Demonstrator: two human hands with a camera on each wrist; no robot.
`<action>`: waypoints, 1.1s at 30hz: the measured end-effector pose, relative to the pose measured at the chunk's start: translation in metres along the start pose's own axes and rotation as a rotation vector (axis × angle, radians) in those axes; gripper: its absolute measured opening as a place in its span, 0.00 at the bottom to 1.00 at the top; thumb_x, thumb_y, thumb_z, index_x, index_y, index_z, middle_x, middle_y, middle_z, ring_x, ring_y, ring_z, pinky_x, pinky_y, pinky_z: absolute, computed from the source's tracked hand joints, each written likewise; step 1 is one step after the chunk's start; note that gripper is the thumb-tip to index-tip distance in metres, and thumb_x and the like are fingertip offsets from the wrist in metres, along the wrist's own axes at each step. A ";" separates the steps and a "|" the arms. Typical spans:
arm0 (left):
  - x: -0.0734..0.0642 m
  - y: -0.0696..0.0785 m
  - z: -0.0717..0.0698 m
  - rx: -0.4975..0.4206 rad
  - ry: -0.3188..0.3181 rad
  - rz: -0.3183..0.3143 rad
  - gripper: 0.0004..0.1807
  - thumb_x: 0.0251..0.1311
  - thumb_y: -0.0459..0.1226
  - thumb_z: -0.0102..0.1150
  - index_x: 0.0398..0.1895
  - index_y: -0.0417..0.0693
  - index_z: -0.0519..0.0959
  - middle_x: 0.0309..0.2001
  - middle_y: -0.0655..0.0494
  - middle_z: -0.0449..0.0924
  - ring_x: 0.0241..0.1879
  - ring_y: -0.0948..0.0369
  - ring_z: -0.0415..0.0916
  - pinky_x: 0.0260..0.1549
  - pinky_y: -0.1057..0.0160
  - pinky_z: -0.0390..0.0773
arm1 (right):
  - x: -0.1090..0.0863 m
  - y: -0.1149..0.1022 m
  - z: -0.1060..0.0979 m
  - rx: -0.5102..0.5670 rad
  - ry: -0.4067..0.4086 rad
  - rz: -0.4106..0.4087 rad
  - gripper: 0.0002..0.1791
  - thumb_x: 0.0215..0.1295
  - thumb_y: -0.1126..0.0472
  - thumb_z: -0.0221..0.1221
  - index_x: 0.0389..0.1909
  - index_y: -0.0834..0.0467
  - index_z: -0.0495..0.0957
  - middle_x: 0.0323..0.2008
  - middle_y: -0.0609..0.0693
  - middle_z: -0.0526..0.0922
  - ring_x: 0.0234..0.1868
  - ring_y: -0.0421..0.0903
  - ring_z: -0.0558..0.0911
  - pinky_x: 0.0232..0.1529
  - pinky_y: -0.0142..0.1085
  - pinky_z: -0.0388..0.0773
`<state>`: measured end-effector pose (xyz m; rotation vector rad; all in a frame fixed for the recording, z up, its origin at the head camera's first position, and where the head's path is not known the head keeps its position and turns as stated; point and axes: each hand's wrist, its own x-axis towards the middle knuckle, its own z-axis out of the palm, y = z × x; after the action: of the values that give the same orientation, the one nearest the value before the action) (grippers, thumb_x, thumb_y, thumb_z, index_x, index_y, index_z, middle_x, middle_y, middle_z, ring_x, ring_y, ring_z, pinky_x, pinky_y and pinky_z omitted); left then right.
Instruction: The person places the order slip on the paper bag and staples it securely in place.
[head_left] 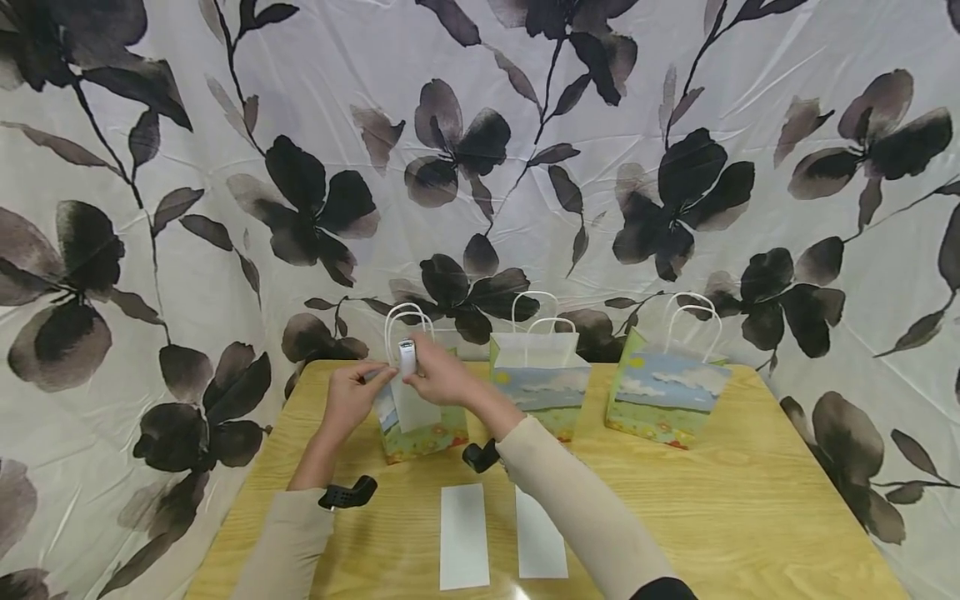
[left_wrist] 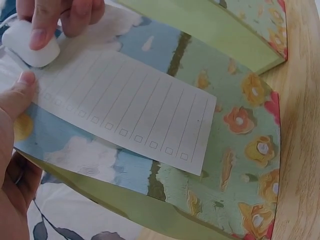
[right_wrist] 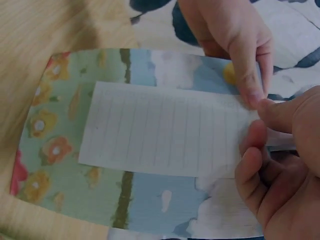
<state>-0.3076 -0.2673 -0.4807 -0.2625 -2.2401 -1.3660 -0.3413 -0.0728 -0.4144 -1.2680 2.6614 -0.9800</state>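
Note:
On the left of the table stands a paper gift bag (head_left: 426,444) with a painted sky and flowers. A white checklist sheet (left_wrist: 135,112), with ruled lines and small boxes, lies against its front. My left hand (head_left: 352,398) pinches the sheet and the bag's top edge, thumb in front and fingers behind. My right hand (head_left: 444,377) grips a small white stapler (head_left: 407,357) at the bag's rim, over the sheet's top end. In the right wrist view the right fingers hide most of the stapler and that end of the sheet.
Two similar gift bags, one in the middle (head_left: 540,400) and one at the right (head_left: 667,396), stand along the table's back. Two white paper slips, a left one (head_left: 464,537) and a right one (head_left: 542,542), lie near the front. A floral cloth (head_left: 480,208) hangs behind the wooden table (head_left: 720,517).

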 end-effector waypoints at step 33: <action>0.001 0.004 -0.002 -0.018 -0.011 -0.004 0.09 0.59 0.37 0.68 0.35 0.39 0.88 0.32 0.46 0.85 0.12 0.66 0.59 0.15 0.68 0.65 | 0.009 0.021 0.024 0.040 0.223 -0.131 0.13 0.59 0.60 0.69 0.39 0.59 0.76 0.29 0.46 0.80 0.24 0.36 0.75 0.26 0.27 0.72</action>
<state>-0.3063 -0.2674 -0.4766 -0.2721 -2.2398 -1.3905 -0.3549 -0.0825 -0.4435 -1.4176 2.7301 -1.2558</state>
